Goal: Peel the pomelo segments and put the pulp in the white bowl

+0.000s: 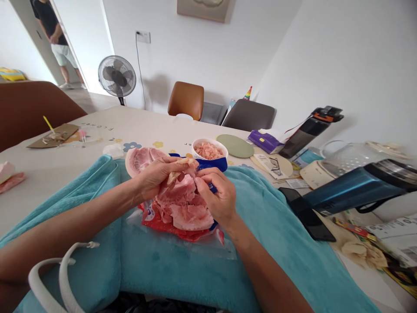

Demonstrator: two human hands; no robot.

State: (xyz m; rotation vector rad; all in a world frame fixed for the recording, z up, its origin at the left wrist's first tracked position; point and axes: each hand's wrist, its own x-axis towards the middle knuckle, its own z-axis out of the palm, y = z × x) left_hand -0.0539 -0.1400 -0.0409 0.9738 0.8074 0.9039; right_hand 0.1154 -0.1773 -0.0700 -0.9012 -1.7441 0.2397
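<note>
Both hands meet over a heap of pink pomelo peel and membrane [190, 213] lying on a red and blue plastic bag [163, 227]. My left hand [156, 176] is closed around a pale pomelo segment [182, 167], whose upper end shows between thumb and fingers. Curled fingers of my right hand [220, 193] pinch at the right side of that segment; their tips partly hide the contact. Behind the left hand rests a piece of thick pomelo rind [138, 160]. Just beyond the hands, a white bowl [194, 152] holds loose pink pulp [209, 150].
A teal towel [257, 217] lies beneath the bag. On the right are a phone [308, 215], a blue flask [352, 187], a dark bottle [299, 132], a kettle [352, 158], a purple tissue pack [265, 141] and a green mat [234, 145]. A person [54, 30] stands in the doorway.
</note>
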